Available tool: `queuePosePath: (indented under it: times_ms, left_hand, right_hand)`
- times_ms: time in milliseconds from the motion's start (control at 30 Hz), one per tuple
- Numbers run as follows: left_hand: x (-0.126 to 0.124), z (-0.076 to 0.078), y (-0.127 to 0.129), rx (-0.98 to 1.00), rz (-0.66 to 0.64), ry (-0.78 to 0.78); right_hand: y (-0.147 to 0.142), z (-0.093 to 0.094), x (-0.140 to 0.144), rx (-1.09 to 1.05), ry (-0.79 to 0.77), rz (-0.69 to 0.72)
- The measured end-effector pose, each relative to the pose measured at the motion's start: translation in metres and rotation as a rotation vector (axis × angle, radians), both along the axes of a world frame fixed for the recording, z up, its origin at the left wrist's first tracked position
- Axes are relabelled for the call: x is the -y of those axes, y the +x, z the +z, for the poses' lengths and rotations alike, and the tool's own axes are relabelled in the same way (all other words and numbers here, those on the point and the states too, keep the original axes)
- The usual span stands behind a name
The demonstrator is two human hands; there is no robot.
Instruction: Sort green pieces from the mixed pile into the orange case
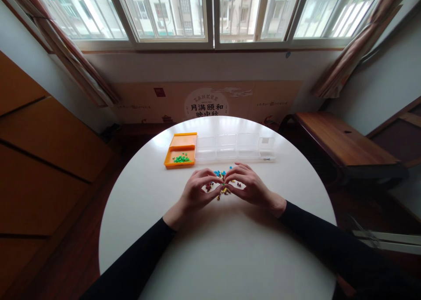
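Note:
My left hand (199, 187) and my right hand (246, 182) meet fingertip to fingertip above a small pile on the table. Thumb and fingers of each are pinched around a tiny green piece (223, 184); its exact kind is too small to make out. Under and around the fingers lie loose small pieces: blue pieces (217, 173), dark red pieces (209, 186) and yellow pieces (225, 190). Part of the pile is hidden by my hands. Beyond my left hand, an orange box (166, 163) stands with its lid up and holds many green pieces (180, 158).
A row of clear plastic boxes (226, 153), lids raised, adjoins the orange box on its right. All this stands on a round white table (210, 247). A wooden bench (348, 137) is at the right, a wooden cabinet (42, 159) at the left, windows ahead.

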State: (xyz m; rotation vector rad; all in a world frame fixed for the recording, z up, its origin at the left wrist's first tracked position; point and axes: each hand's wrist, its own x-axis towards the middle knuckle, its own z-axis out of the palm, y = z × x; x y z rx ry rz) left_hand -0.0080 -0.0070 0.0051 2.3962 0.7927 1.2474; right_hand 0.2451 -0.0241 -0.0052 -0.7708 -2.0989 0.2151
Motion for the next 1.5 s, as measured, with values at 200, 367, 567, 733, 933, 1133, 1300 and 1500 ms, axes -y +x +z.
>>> queuePosePath:
  times_ms: [200,367,567,733,933,1133,1300,1500]
  left_hand:
    - [-0.002,-0.003,0.000,0.020,-0.004,0.029]
    - [-0.003,-0.004,0.000,0.016,-0.017,0.040]
    - [-0.003,-0.003,-0.001,0.007,-0.006,0.049]
    - [-0.004,-0.004,-0.001,0.014,0.004,0.070]
    - [-0.003,-0.004,-0.001,0.007,0.014,0.051]
    - [-0.002,-0.003,-0.001,0.005,0.027,0.039]
    - [-0.004,-0.003,-0.003,0.009,0.048,0.057]
    - [-0.025,0.002,-0.029,-0.048,0.256,0.137]
  right_hand:
    - [-0.001,0.003,0.002,-0.002,0.006,-0.019]
    - [-0.002,0.003,0.001,-0.010,0.025,-0.017]
    - [-0.001,0.001,0.001,-0.009,0.022,-0.017]
    - [-0.001,0.003,0.002,-0.004,0.011,-0.013]
    - [-0.001,0.005,0.002,-0.008,0.000,-0.013]
    - [-0.001,0.004,0.002,-0.002,-0.006,-0.012]
    - [-0.001,0.005,0.003,0.005,-0.030,-0.018]
    - [-0.002,0.010,0.004,0.013,-0.069,-0.013]
